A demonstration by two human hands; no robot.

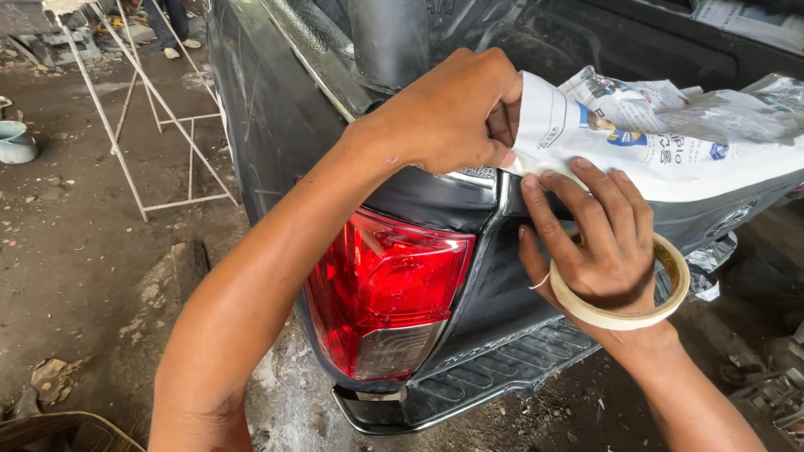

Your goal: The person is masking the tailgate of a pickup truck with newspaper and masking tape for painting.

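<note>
The left hand (452,113) pinches the newspaper (670,134) edge in a tight grip, while just below it the right hand (595,234), wearing a masking tape roll (662,305) around the wrist, presses spread fingers onto the tailgate (502,285).

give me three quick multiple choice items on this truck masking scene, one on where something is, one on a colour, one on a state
1. Where is the roll of masking tape?
A. lying on the ground
B. ringed around the right hand's wrist
C. on the bumper step

2. What colour is the tail light?
A. red
B. amber
C. clear white

3. How does the newspaper lie?
A. rolled up on the floor
B. folded inside a bucket
C. spread over the top edge of the tailgate

Answers:
1 B, the tape ring circles the wrist of the right hand, whose fingers press on the paper's lower edge.
2 A, the lens is bright red with a greyish lower section.
3 C, the sheet drapes across the tailgate top while the left hand pinches its corner.
</note>
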